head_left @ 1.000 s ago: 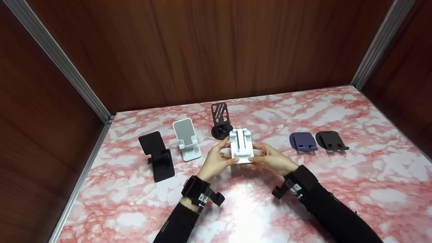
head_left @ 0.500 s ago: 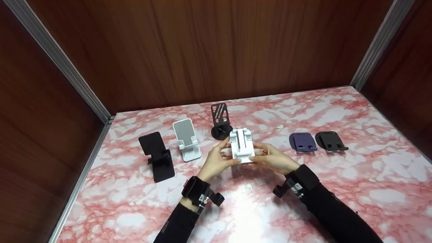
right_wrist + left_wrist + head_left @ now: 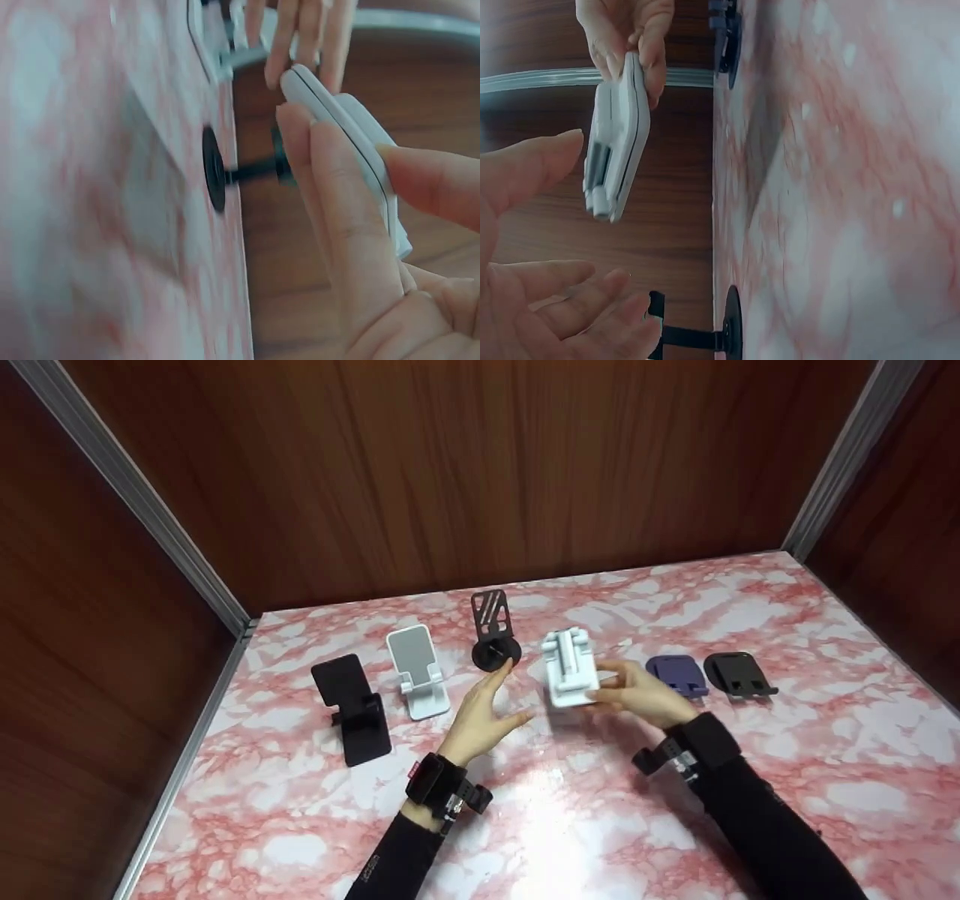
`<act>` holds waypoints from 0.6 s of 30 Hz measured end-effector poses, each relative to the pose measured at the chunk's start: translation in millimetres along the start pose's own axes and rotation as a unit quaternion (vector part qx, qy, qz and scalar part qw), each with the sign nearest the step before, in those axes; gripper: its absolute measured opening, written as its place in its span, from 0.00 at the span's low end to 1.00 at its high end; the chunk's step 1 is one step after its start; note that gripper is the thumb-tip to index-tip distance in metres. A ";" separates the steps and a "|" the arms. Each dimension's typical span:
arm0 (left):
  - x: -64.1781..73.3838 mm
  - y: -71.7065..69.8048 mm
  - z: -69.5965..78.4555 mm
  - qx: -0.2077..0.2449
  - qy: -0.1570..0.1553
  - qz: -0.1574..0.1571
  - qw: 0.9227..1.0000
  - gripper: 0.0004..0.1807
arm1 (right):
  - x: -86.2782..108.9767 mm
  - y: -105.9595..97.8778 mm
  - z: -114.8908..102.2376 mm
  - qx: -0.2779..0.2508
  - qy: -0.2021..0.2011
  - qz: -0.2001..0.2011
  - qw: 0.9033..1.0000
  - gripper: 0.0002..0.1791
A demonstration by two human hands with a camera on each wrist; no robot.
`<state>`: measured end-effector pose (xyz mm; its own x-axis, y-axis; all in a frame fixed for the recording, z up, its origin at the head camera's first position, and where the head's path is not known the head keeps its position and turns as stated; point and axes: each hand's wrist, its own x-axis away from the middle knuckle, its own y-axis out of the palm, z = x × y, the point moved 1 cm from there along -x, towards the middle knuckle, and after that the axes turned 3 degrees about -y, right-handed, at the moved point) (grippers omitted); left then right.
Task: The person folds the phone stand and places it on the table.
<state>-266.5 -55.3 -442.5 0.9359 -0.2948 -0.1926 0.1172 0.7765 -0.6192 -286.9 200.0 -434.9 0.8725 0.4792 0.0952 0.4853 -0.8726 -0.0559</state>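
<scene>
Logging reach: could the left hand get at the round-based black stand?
Likely yes: the left hand holds nothing, and nothing visible lies between it and the round-based black stand.

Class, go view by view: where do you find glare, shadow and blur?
Head view: strong white glare on the marbled tabletop, low centre; left wrist view: a soft grey shadow along the tabletop, white stand fairly clear; right wrist view: tabletop smeared and blurry, its shadow soft-edged too, right hand clearer.
</scene>
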 end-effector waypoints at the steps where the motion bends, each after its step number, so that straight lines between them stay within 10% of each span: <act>1: -0.1 -0.1 -0.1 -0.023 0.002 0.006 1.000 0.44 | 1.0 -5.0 -0.1 0.000 0.001 0.005 1.000 0.35; 9: -1.1 -4.4 -2.6 -0.140 0.015 0.036 0.989 0.44 | 8.2 -35.9 4.4 0.009 0.021 0.007 1.000 0.34; 18: -2.8 -5.3 -4.3 -0.139 0.036 0.068 0.987 0.40 | 10.5 -49.2 16.4 0.014 0.050 0.020 0.998 0.32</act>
<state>-271.1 -61.0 -442.0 0.9098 -0.2448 -0.3351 -0.1125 0.6317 -0.7670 -300.7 249.6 -447.4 0.8822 0.4303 0.1913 0.4521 -0.8875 -0.0890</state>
